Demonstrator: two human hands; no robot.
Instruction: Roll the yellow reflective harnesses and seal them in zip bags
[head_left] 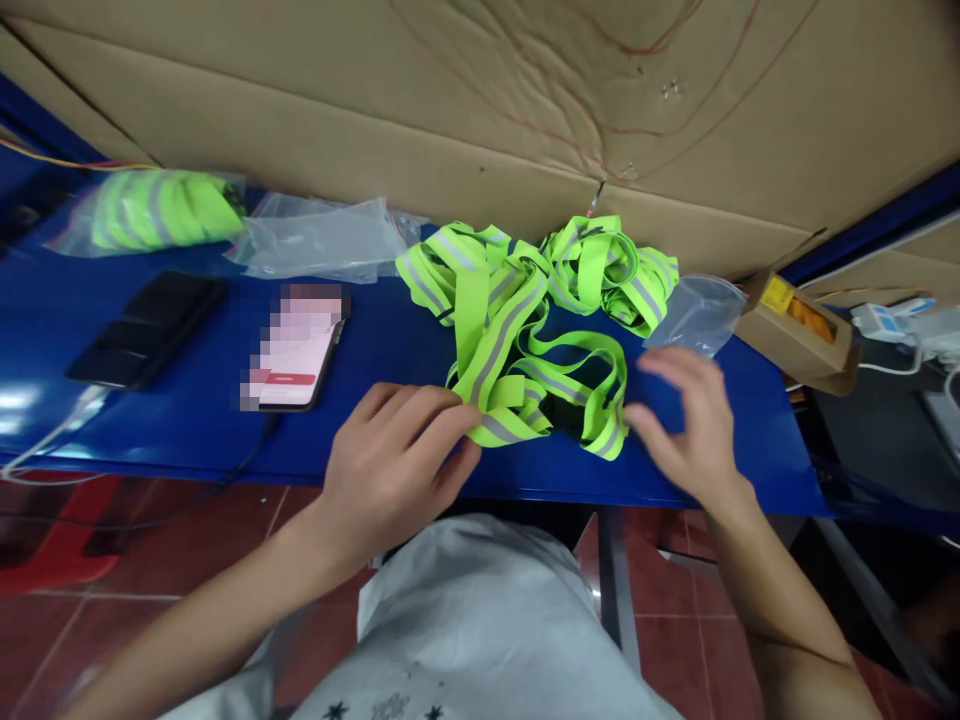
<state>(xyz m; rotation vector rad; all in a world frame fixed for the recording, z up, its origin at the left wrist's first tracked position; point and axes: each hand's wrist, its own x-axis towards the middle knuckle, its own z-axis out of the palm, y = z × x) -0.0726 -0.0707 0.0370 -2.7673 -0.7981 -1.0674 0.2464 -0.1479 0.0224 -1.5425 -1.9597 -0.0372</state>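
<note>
A tangle of neon-yellow reflective strap [495, 350] with a grey stripe lies in loops on the blue table. My left hand [401, 460] is closed at its near left edge, fingertips gripping the strap. To the right, my right hand [694, 415] is open, thumb and index finger apart. Its thumb tip is at the outermost strap loop [616, 400]; whether they touch I cannot tell. Behind, coiled reflective straps [600, 270] of the same kind are heaped against the cardboard. A dark piece [562, 415] shows inside the near loops.
Clear plastic bags [322, 240] lie at the back, beside a bagged strap bundle [161, 210]. A dark phone-like device [146, 330] with a white cable and a lit phone [296, 355] are on the left. Right stands a small cardboard box [799, 330], near another clear bag [697, 315].
</note>
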